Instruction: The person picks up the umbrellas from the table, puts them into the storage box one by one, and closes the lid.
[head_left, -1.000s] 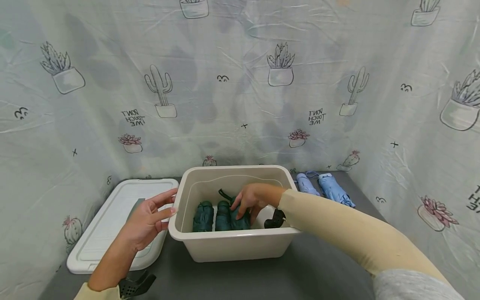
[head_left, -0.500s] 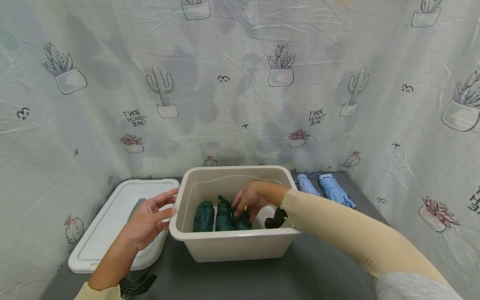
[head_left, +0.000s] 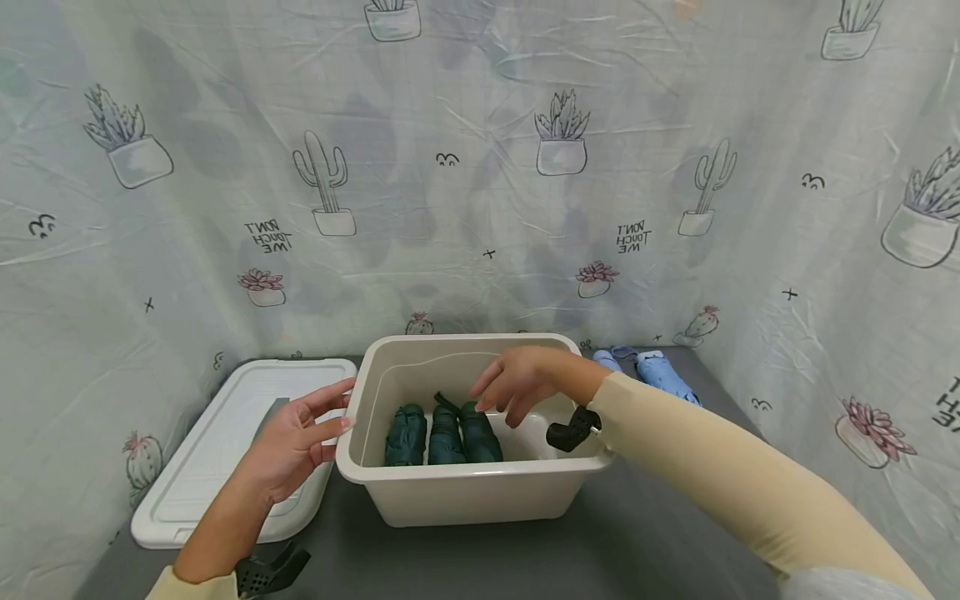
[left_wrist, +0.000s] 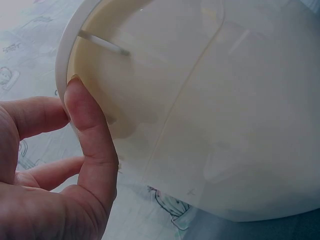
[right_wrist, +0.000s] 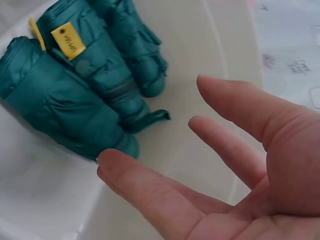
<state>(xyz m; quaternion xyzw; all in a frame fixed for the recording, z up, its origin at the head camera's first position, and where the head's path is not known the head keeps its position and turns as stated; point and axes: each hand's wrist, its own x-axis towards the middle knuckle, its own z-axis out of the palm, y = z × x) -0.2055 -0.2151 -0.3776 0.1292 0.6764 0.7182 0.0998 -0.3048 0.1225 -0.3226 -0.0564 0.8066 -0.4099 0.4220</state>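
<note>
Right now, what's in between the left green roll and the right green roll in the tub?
A third green roll lies between the left green roll and the right green roll inside the tub; the head view shows all three.

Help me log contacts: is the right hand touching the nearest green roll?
Cannot tell. In the head and right wrist views, a fingertip of the right hand overlaps the nearest green roll, so any gap would be hidden.
</note>
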